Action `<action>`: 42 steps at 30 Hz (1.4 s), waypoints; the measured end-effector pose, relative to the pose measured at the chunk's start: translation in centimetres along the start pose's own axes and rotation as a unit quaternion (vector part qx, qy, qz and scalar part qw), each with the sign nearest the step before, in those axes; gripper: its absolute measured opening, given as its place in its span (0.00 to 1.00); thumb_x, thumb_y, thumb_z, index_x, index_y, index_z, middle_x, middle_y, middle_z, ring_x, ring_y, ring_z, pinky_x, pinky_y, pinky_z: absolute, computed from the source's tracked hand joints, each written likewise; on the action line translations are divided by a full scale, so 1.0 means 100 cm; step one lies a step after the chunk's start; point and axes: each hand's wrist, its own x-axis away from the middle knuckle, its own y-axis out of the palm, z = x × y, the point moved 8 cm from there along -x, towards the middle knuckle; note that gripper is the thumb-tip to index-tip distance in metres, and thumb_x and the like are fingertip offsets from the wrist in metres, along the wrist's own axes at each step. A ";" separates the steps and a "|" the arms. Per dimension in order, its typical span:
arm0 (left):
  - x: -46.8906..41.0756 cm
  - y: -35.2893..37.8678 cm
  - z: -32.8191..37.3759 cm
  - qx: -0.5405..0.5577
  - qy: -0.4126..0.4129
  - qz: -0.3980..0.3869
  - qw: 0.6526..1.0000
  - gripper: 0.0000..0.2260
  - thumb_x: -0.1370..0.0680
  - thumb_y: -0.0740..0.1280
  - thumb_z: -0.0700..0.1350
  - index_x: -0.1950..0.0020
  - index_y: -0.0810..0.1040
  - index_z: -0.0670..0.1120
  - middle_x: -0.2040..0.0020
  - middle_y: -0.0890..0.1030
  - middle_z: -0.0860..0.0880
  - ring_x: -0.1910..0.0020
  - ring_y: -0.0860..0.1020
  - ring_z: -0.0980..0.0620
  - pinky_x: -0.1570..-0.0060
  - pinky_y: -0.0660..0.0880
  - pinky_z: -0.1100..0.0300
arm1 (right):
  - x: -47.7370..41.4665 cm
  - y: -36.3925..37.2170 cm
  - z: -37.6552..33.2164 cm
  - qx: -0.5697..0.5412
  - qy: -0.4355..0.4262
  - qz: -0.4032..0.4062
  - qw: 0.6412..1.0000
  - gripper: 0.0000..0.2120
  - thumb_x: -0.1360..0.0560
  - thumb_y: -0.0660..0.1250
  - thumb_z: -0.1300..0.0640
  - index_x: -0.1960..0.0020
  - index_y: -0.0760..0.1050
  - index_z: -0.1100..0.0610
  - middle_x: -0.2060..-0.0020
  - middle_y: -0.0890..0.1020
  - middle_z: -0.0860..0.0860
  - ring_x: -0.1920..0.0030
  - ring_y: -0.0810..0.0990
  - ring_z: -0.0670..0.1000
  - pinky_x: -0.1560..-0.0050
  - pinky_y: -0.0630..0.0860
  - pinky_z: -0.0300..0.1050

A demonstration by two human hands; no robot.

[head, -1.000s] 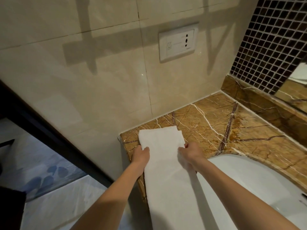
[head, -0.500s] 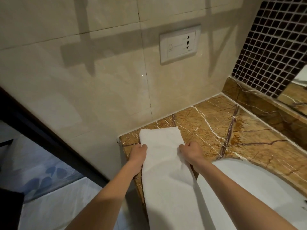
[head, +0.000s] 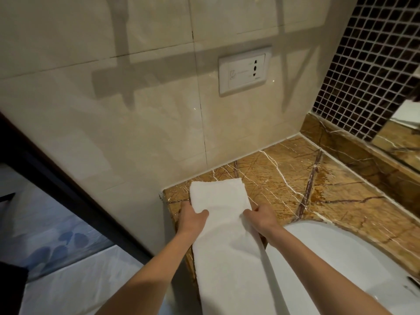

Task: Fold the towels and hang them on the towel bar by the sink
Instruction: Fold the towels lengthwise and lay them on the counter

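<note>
A long white towel [head: 227,242], folded into a narrow strip, lies across the left end of the brown marble counter [head: 295,192] and runs toward me over the front edge. My left hand [head: 192,218] pinches its left edge, thumb on top of the cloth. My right hand [head: 261,218] grips the right edge, fingers curled into the fabric. The far end of the towel lies flat near the wall. No towel bar is in view; only a bar-shaped shadow falls on the wall.
A white sink basin [head: 341,258] sits just right of the towel. A wall socket plate [head: 244,70] is above the counter on beige tiles. Dark mosaic tiles [head: 363,64] and a mirror edge [head: 406,123] stand at the right. A dark door frame [head: 56,178] runs along the left.
Both hands have slid a little toward me along the towel's edges, and the towel's far end has drawn slightly back from the wall. The camera has tilted a little.
</note>
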 end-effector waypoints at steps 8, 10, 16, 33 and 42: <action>0.040 -0.004 -0.021 0.020 -0.025 -0.033 0.999 0.05 0.25 0.66 0.39 0.51 0.78 0.41 0.53 0.82 0.45 0.59 0.80 0.50 0.70 0.73 0.64 | 0.039 0.006 0.019 -0.045 -0.005 -0.083 0.996 0.05 0.28 0.66 0.58 0.61 0.77 0.58 0.70 0.78 0.50 0.70 0.76 0.49 0.73 0.69 0.37; 0.056 -0.005 -0.032 0.051 -0.048 -0.033 0.997 0.03 0.24 0.66 0.40 0.56 0.77 0.41 0.58 0.82 0.44 0.63 0.79 0.50 0.75 0.71 0.66 | 0.049 0.005 0.028 -0.050 -0.004 -0.089 0.995 0.06 0.27 0.66 0.56 0.60 0.75 0.59 0.68 0.76 0.52 0.68 0.74 0.50 0.70 0.67 0.40; 0.108 -0.003 -0.061 0.105 -0.118 -0.034 0.987 0.11 0.22 0.67 0.44 0.64 0.74 0.43 0.68 0.78 0.46 0.74 0.75 0.51 0.80 0.66 0.67 | 0.078 -0.007 0.050 -0.036 -0.004 -0.110 0.993 0.12 0.28 0.66 0.53 0.60 0.66 0.57 0.65 0.72 0.54 0.64 0.71 0.53 0.64 0.67 0.46; 0.222 0.017 -0.121 0.116 -0.154 -0.158 0.968 0.11 0.22 0.66 0.45 0.47 0.78 0.38 0.58 0.85 0.41 0.62 0.82 0.45 0.54 0.80 0.44 | 0.185 -0.024 0.147 -0.011 0.027 -0.082 0.996 0.10 0.26 0.65 0.54 0.64 0.71 0.57 0.71 0.76 0.51 0.73 0.73 0.49 0.75 0.67 0.36; 0.254 0.023 -0.135 0.171 -0.151 -0.163 0.960 0.10 0.21 0.66 0.46 0.47 0.79 0.40 0.57 0.86 0.44 0.56 0.84 0.45 0.58 0.81 0.51 | 0.221 -0.036 0.154 -0.004 -0.017 -0.019 1.000 0.11 0.26 0.64 0.48 0.55 0.74 0.56 0.62 0.82 0.52 0.64 0.79 0.50 0.60 0.76 0.45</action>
